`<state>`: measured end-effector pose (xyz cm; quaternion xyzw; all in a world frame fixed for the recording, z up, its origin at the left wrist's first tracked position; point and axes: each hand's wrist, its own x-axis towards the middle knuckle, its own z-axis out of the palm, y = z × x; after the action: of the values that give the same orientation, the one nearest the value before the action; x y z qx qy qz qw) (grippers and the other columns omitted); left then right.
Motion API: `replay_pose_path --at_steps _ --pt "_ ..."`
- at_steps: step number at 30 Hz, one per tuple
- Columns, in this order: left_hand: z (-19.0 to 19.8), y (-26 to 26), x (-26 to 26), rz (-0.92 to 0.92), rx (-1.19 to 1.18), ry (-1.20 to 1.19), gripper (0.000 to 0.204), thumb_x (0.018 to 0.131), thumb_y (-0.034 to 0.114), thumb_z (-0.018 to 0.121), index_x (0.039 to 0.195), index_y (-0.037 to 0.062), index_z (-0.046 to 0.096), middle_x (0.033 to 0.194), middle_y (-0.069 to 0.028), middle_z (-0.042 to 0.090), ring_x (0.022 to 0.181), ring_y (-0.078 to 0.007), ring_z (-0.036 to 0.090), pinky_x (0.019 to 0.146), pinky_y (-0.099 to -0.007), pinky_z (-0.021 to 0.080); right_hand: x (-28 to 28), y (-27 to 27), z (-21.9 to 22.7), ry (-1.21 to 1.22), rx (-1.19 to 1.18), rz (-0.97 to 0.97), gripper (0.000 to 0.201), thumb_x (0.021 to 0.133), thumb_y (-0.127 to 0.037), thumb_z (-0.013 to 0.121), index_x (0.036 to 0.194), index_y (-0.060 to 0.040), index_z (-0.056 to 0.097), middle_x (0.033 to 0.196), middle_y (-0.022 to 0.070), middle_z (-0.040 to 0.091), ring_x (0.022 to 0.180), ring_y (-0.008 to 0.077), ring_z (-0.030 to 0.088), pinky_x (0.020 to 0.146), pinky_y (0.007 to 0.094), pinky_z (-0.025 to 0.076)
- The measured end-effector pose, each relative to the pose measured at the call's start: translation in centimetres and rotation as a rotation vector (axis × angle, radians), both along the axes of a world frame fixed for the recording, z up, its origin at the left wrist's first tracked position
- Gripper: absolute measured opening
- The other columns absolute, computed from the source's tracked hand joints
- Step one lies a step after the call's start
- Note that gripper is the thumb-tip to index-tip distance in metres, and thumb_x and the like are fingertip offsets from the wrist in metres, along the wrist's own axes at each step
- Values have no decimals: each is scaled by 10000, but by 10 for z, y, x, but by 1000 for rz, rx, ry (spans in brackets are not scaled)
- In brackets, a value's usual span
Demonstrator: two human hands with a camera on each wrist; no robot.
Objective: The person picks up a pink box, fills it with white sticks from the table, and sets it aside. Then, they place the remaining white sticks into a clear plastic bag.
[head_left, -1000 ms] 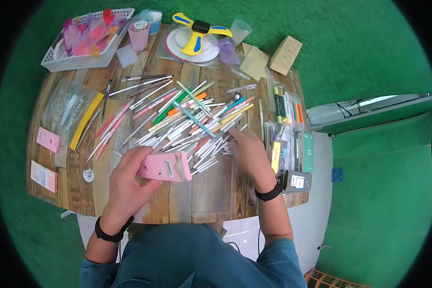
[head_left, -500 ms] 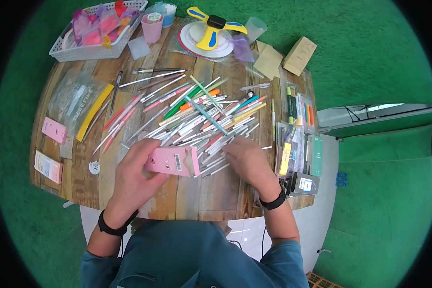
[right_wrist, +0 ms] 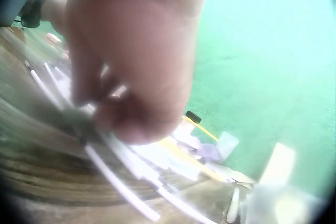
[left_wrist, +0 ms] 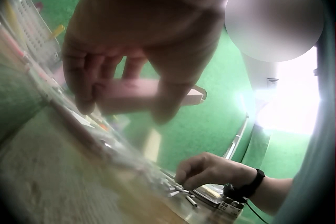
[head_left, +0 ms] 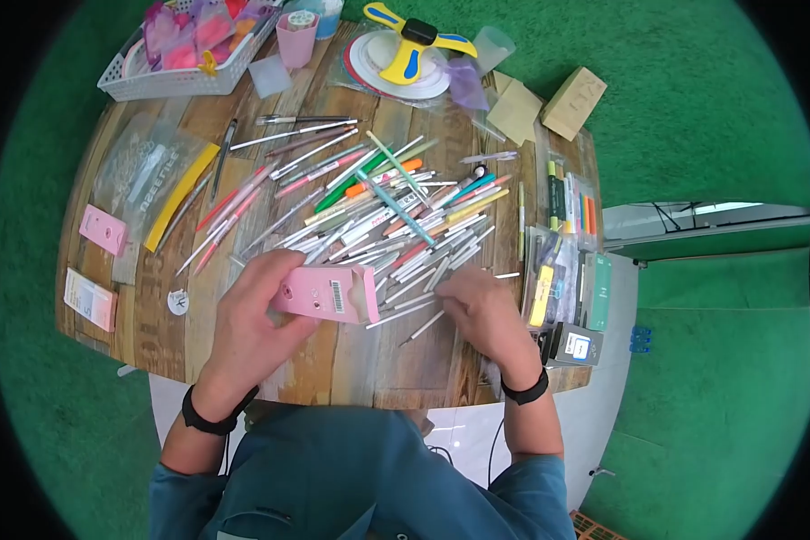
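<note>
My left hand (head_left: 256,310) grips a small pink box (head_left: 319,292) between thumb and fingers, above the table's near side. The box lies sideways, its open, cut-out end facing right and a barcode on top. In the left wrist view the thumb and fingers clasp the box (left_wrist: 139,95) from both sides. My right hand (head_left: 486,315) is at the right edge of a heap of pens and slim sticks (head_left: 387,225), its fingers bent down. A thin white stick with a dark tip (head_left: 420,329) runs toward its fingertips; I cannot tell whether they pinch it.
At the far left is a white basket (head_left: 175,83) of colourful items. Behind the heap, a yellow-and-blue three-armed thing (head_left: 418,34) rests on round plates. Packaged markers (head_left: 571,198) and a dark box (head_left: 571,344) line the right edge. A clear bag (head_left: 153,175) and small boxes (head_left: 103,229) lie left.
My right hand has drawn back slightly toward me, and a dark-tipped white stick near it has shifted the same way. The left hand keeps the pink box. The head view has moved a little.
</note>
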<state>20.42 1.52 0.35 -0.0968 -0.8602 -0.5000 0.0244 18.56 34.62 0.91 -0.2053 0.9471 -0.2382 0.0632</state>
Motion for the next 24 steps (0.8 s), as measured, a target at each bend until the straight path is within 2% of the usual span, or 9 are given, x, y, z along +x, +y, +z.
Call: replay_pose_path --at_steps 3,10,12,13,15,21,24 --pt "0 0 0 -5 -1 -1 618 704 15 812 1291 15 617 1280 -171 637 1098 -321 679 913 -373 561 11 -4 -7 -10 -4 23 177 824 -34 717 998 -65 705 942 129 659 903 366 664 777 457 547" --pt "3 -2 1 34 15 -11 618 698 0 799 1289 13 620 1284 -168 638 1101 -314 678 915 -366 555 28 0 2 -30 -10 -51 208 844 -32 723 1049 -49 689 973 148 662 891 374 662 793 442 551" --pt "4 -3 2 41 13 -20 621 696 -4 797 1291 14 620 1285 -167 638 1099 -313 678 913 -365 554 36 -1 11 -182 -30 -79 226 838 -27 729 1058 -48 686 1014 147 656 918 378 658 801 436 551" --pt "4 -3 2 43 14 -27 623 694 -7 796 1292 15 621 1286 -166 638 1098 -312 678 912 -363 553 40 0 8 -184 -32 -81 226 838 -27 729 1058 -48 686 1014 147 656 918 378 658 801 436 551" --pt "5 -1 3 39 14 -39 624 695 -9 794 1293 16 621 1287 -165 638 1096 -310 678 913 -363 553 46 2 -3 -84 -71 22 196 837 -47 727 1028 -41 685 1012 148 645 947 366 660 813 449 552" --pt "2 1 3 9 13 -29 623 699 -7 798 1296 16 621 1288 -164 637 1091 -304 678 915 -361 552 33 -6 -16 72 13 -27 137 868 -47 701 1003 -38 679 975 147 627 906 367 645 801 449 544" --pt "4 0 3 16 9 -15 623 705 2 803 1300 16 620 1287 -163 638 1089 -302 679 915 -361 553 17 -17 -12 117 -37 7 146 861 -23 702 1003 -19 669 962 164 640 910 385 642 778 458 539"
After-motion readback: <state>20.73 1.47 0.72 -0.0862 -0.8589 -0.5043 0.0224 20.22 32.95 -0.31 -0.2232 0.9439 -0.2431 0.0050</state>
